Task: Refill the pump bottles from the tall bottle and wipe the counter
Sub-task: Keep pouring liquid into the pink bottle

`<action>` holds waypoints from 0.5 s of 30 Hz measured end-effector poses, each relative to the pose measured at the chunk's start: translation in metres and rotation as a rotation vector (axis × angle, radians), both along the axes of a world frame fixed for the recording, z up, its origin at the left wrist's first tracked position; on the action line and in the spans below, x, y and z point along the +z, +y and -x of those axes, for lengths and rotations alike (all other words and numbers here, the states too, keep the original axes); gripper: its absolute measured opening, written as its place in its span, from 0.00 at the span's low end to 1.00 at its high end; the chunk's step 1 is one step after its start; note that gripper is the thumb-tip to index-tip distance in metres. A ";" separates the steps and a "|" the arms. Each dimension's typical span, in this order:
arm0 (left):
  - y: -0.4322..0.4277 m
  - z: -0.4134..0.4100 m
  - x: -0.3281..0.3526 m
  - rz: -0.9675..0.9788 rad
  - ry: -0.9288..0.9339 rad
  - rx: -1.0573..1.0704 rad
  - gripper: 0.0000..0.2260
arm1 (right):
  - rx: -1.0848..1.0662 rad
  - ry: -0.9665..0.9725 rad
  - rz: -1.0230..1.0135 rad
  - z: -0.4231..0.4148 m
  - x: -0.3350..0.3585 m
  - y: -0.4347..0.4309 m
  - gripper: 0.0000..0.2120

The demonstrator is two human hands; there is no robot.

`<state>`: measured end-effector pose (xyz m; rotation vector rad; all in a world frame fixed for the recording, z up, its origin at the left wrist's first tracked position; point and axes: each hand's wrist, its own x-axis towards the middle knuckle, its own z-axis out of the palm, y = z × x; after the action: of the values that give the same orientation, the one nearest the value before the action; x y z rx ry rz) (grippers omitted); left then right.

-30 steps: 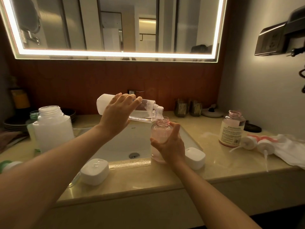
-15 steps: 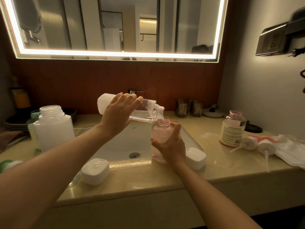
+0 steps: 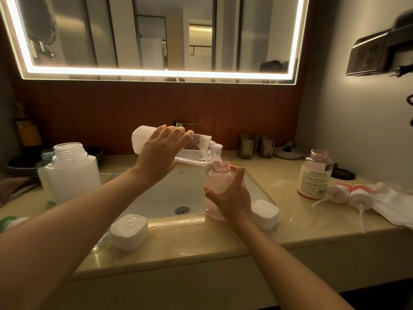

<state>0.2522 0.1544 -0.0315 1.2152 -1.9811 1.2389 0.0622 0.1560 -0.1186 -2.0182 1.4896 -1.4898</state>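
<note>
At the front right corner of the white sink basin (image 3: pixel 156 198), little has shifted in 1 second, so the refill seems mid-pour: the left hand (image 3: pixel 161 153) grips the clear tall plastic bottle (image 3: pixel 197 153) tipped near level, mouth over the small pink transparent bottle (image 3: pixel 218 176) clasped upright by the right hand (image 3: pixel 231 198).

Beige counter (image 3: pixel 201 247) bore wide white jar (image 3: pixel 71 173) at left; labelled pink bottle (image 3: pixel 315 175), two pump heads (image 3: pixel 339 194) and white cloth (image 3: pixel 397 204) at right.
</note>
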 end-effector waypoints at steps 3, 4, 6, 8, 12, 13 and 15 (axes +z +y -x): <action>-0.001 -0.001 0.001 -0.005 -0.004 0.007 0.36 | 0.000 -0.002 0.000 0.000 0.000 0.000 0.40; -0.001 -0.001 0.001 -0.005 -0.006 0.008 0.36 | -0.001 -0.001 0.001 0.000 0.000 0.000 0.40; -0.001 -0.001 0.001 -0.006 -0.008 0.008 0.36 | 0.000 0.001 0.000 0.000 0.000 0.000 0.40; 0.000 0.000 0.000 -0.009 -0.007 0.008 0.36 | 0.004 0.001 -0.002 0.000 0.001 0.000 0.40; 0.000 0.000 0.001 -0.012 -0.006 0.009 0.36 | 0.007 0.001 -0.008 0.001 0.001 0.001 0.40; 0.001 0.000 0.002 -0.013 -0.005 0.009 0.36 | 0.008 0.000 -0.008 0.001 0.001 0.001 0.40; 0.001 0.000 0.002 -0.015 -0.004 0.012 0.36 | 0.010 0.000 -0.010 0.001 0.001 0.001 0.40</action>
<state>0.2520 0.1555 -0.0296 1.2345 -1.9918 1.2356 0.0616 0.1572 -0.1177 -2.0171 1.4813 -1.4762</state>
